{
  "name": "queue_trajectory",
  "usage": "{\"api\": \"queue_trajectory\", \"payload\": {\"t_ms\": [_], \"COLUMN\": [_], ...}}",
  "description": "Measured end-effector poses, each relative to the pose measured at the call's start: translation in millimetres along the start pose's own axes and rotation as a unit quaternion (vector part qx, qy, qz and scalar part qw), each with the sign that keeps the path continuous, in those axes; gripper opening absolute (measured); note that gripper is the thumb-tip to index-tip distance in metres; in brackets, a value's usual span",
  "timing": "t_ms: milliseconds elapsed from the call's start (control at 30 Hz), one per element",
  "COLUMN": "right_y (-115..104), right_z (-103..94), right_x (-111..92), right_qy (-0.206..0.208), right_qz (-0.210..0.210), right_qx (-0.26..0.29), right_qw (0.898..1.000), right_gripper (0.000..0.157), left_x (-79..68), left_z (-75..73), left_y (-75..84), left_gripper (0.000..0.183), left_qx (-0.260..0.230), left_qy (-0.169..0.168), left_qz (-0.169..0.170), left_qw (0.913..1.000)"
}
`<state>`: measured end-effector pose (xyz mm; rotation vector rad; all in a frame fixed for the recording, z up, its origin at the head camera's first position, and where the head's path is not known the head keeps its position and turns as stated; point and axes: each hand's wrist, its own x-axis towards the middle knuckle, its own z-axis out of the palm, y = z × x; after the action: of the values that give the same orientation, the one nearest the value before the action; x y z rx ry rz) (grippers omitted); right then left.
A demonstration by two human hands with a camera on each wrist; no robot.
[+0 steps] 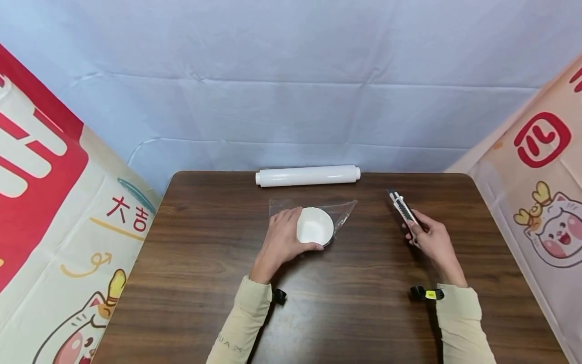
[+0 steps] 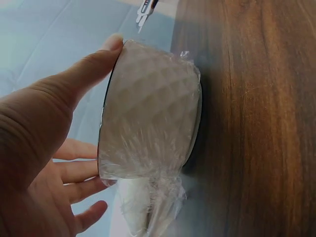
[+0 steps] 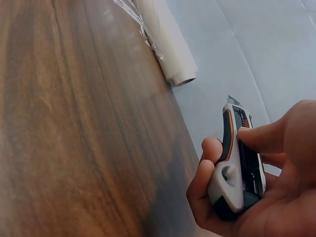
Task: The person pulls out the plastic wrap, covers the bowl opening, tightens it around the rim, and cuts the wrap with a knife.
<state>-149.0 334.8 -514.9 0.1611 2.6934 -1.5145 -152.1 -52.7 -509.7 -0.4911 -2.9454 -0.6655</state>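
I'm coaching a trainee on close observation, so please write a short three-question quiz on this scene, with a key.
1. Which hand grips the knife?
2. True or false: the knife's blade is fully hidden inside the handle.
3. Fill the blank: beyond the bowl, a white ____ lies along the far edge of the table.

Key:
1. The right hand.
2. False; the blade pokes out.
3. Roll.
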Motion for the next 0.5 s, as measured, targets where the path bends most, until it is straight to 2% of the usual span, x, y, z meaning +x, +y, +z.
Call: {"api": "queue_trajectory", "payload": {"t_ms": [500], "right_y": [6], "right_z": [6.9], "right_x": [-10], "right_qy": [-0.024], "right_qz": [0.034], "right_qx": [0.032], "right_qw": [0.999], "right_gripper": [0.057], "left_x": [-18.6], "left_z": [-2.4], "left_y": [4.4], "left_gripper": [0.116], "left_qx": [0.013], "left_qy": [0.007], "left_qz": [0.002], "left_qw": [0.9999]}}
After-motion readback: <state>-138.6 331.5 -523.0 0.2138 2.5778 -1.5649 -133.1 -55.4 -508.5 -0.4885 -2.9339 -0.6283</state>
